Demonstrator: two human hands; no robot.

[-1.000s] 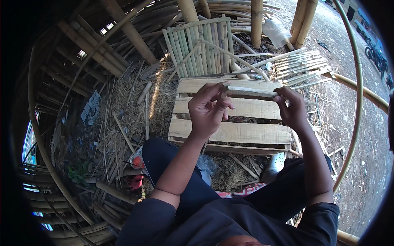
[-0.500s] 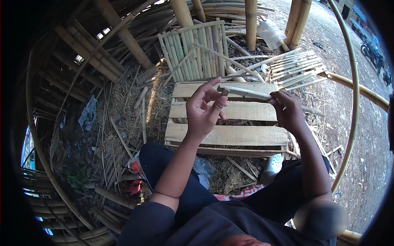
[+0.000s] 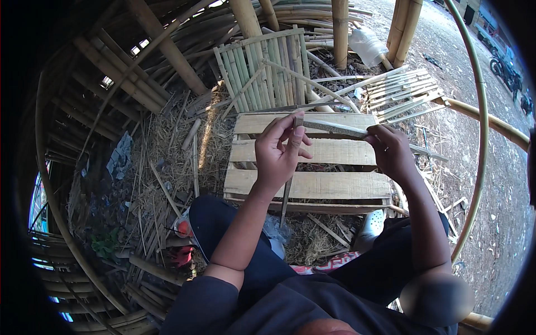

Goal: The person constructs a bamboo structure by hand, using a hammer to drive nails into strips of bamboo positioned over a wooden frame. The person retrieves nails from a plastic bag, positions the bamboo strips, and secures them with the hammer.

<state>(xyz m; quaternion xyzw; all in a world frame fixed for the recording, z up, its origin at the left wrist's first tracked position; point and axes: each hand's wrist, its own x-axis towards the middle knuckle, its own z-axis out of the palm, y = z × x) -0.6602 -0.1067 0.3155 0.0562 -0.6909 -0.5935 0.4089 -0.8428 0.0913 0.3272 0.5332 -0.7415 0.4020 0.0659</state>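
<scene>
Above a low slatted wooden bench, my hands hold a thin bamboo strip (image 3: 335,128) stretched between them. My left hand (image 3: 279,149) pinches its left end between thumb and forefinger, the other fingers loosely curled. A narrow dark strip (image 3: 286,200) hangs below that hand toward my lap; whether it is part of the same piece is hidden by the palm. My right hand (image 3: 392,149) is closed on the strip's other end, and a length of strip shows past it to the right. Beneath lie the bench's pale planks (image 3: 312,183).
A slatted bamboo panel (image 3: 262,72) leans behind the bench. Another slatted piece (image 3: 405,92) lies at the far right near a clear plastic jug (image 3: 368,48). Bamboo posts (image 3: 340,33) stand behind. Shavings and offcuts (image 3: 167,162) cover the ground at left; a curved pole (image 3: 481,128) rises at right.
My left fingers have closed in on the strip's end and turned slightly. The narrow dark strip now hangs below my left hand. My right hand has barely moved.
</scene>
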